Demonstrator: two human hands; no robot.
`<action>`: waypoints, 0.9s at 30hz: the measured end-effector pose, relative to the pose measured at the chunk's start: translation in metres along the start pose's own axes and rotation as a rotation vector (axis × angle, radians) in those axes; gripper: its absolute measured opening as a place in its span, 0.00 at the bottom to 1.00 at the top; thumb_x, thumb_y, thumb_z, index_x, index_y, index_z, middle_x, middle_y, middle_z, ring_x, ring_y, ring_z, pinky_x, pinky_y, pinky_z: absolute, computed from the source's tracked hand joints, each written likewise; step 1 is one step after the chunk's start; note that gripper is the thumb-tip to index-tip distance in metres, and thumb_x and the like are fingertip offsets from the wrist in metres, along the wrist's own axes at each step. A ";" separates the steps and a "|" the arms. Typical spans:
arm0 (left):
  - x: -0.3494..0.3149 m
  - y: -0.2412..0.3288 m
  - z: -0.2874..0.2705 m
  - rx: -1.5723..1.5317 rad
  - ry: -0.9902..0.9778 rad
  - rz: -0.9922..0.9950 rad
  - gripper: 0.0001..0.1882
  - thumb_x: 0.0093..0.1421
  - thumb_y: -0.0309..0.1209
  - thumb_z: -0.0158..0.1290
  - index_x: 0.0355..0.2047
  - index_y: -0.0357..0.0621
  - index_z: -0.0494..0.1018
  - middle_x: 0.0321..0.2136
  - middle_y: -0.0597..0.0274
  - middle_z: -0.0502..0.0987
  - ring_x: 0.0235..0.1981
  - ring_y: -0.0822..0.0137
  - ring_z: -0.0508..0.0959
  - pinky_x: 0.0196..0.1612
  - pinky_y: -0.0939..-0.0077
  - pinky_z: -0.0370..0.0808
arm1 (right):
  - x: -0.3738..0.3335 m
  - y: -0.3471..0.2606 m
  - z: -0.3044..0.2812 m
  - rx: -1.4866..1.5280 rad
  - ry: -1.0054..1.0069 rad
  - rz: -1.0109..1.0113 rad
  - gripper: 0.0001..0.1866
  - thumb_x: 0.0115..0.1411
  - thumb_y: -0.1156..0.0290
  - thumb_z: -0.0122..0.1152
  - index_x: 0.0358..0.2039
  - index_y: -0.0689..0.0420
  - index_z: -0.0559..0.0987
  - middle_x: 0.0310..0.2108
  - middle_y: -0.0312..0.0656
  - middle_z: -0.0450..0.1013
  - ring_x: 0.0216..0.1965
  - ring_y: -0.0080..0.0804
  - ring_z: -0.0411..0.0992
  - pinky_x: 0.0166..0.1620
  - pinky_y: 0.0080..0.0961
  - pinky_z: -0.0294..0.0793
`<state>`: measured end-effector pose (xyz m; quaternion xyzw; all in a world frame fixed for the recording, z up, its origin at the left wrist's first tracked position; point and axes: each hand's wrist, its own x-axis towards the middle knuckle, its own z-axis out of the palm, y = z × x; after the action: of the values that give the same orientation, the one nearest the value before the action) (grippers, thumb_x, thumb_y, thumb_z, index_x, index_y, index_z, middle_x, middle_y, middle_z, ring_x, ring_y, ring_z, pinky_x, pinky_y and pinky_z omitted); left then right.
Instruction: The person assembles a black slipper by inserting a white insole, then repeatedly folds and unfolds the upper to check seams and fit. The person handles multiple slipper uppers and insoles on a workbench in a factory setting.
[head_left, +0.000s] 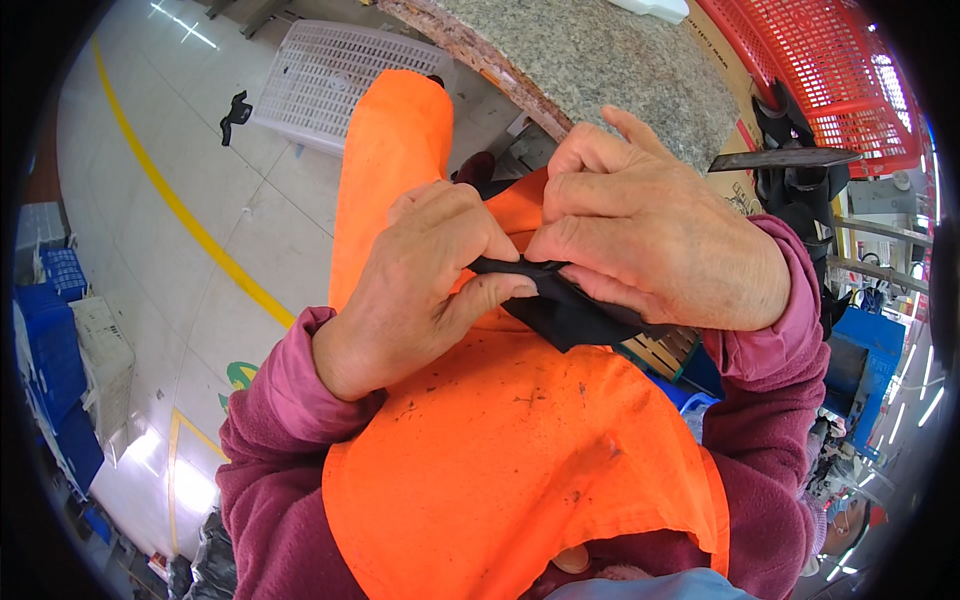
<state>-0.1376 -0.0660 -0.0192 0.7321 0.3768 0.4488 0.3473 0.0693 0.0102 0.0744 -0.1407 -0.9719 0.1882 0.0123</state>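
A piece of black fabric (572,312) is stretched between my two hands, above my lap and the orange apron (500,430). My left hand (420,280) pinches its edge between thumb and forefinger. Close beside it, my right hand (650,225) grips the same edge with bent fingers, its thumb tucked low against the cloth. The fingertips of both hands nearly meet at a narrow fold. Part of the fabric lies hidden behind my right hand, and its full shape does not show.
A speckled stone tabletop (620,70) lies ahead, with a red plastic basket (830,80) to its right. A flat metal bar (785,159) juts out near my right wrist. On the floor at left are a white crate (335,85) and a small black scrap (235,117).
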 end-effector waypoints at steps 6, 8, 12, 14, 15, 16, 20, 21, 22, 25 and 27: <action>-0.001 0.000 -0.001 -0.034 -0.006 0.022 0.12 0.50 0.31 0.66 0.30 0.45 0.73 0.26 0.65 0.69 0.30 0.61 0.70 0.39 0.68 0.63 | 0.001 0.001 -0.001 0.007 -0.049 -0.008 0.15 0.43 0.73 0.69 0.35 0.52 0.79 0.33 0.34 0.67 0.45 0.37 0.67 0.56 0.52 0.62; -0.001 0.000 -0.002 -0.034 -0.006 0.028 0.12 0.50 0.31 0.66 0.29 0.45 0.73 0.26 0.65 0.69 0.30 0.62 0.70 0.39 0.68 0.63 | 0.001 0.000 -0.001 0.018 -0.048 -0.010 0.15 0.44 0.72 0.69 0.35 0.52 0.79 0.33 0.34 0.67 0.45 0.37 0.67 0.57 0.55 0.61; -0.001 0.000 -0.002 -0.033 -0.010 0.018 0.12 0.49 0.31 0.67 0.30 0.45 0.73 0.27 0.66 0.69 0.30 0.63 0.69 0.38 0.69 0.62 | 0.000 0.000 -0.001 -0.019 -0.047 -0.009 0.15 0.45 0.70 0.69 0.35 0.51 0.79 0.33 0.34 0.67 0.44 0.36 0.67 0.57 0.56 0.61; -0.001 -0.001 -0.003 -0.037 -0.012 0.021 0.12 0.49 0.31 0.67 0.29 0.46 0.73 0.27 0.66 0.69 0.30 0.63 0.69 0.38 0.69 0.62 | 0.000 0.001 0.000 -0.038 -0.049 -0.015 0.14 0.45 0.69 0.69 0.35 0.51 0.80 0.32 0.33 0.67 0.43 0.36 0.67 0.57 0.56 0.62; -0.001 -0.001 -0.003 -0.040 -0.013 0.023 0.12 0.49 0.31 0.67 0.29 0.46 0.73 0.27 0.66 0.69 0.30 0.63 0.69 0.38 0.69 0.62 | 0.001 0.002 0.001 -0.035 -0.045 -0.021 0.14 0.45 0.69 0.69 0.35 0.51 0.80 0.32 0.32 0.68 0.43 0.36 0.67 0.57 0.56 0.62; -0.001 -0.001 -0.003 -0.044 -0.022 0.038 0.12 0.49 0.31 0.67 0.29 0.46 0.73 0.27 0.66 0.69 0.30 0.63 0.69 0.38 0.69 0.62 | 0.001 0.003 0.002 -0.054 -0.037 -0.035 0.13 0.45 0.69 0.69 0.35 0.51 0.80 0.32 0.31 0.68 0.43 0.35 0.67 0.57 0.55 0.62; -0.001 -0.004 -0.004 -0.036 -0.058 0.067 0.12 0.49 0.30 0.67 0.29 0.47 0.72 0.27 0.66 0.68 0.30 0.63 0.69 0.37 0.69 0.63 | 0.001 0.006 0.003 -0.021 -0.050 -0.051 0.11 0.47 0.71 0.69 0.33 0.52 0.80 0.30 0.31 0.68 0.41 0.35 0.66 0.51 0.47 0.66; -0.001 -0.005 -0.004 -0.028 -0.067 0.067 0.12 0.49 0.30 0.67 0.29 0.47 0.72 0.27 0.66 0.68 0.30 0.63 0.69 0.36 0.69 0.63 | 0.001 0.006 0.003 0.011 -0.043 -0.042 0.11 0.47 0.71 0.68 0.33 0.52 0.80 0.30 0.32 0.68 0.40 0.36 0.66 0.49 0.44 0.66; -0.001 -0.005 -0.003 -0.035 -0.061 0.074 0.12 0.49 0.30 0.67 0.29 0.47 0.72 0.27 0.66 0.68 0.30 0.63 0.69 0.36 0.69 0.63 | 0.001 0.006 0.004 0.022 -0.038 -0.036 0.10 0.47 0.72 0.68 0.33 0.53 0.80 0.29 0.32 0.68 0.39 0.36 0.66 0.47 0.41 0.67; 0.000 -0.007 -0.001 -0.036 -0.046 0.089 0.13 0.49 0.29 0.67 0.28 0.47 0.72 0.26 0.66 0.68 0.29 0.63 0.69 0.34 0.69 0.63 | 0.007 0.016 0.008 0.251 0.003 -0.019 0.09 0.49 0.75 0.66 0.33 0.55 0.79 0.27 0.35 0.69 0.36 0.39 0.67 0.41 0.34 0.67; 0.000 -0.006 0.000 -0.013 -0.036 0.094 0.13 0.49 0.29 0.67 0.28 0.47 0.72 0.25 0.65 0.68 0.28 0.62 0.70 0.33 0.69 0.63 | 0.007 0.017 0.008 0.331 -0.024 0.001 0.07 0.50 0.76 0.65 0.32 0.57 0.79 0.26 0.37 0.70 0.34 0.40 0.67 0.40 0.32 0.68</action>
<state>-0.1389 -0.0630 -0.0244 0.7546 0.3328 0.4539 0.3373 0.0668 0.0241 0.0610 -0.1350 -0.9276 0.3477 0.0236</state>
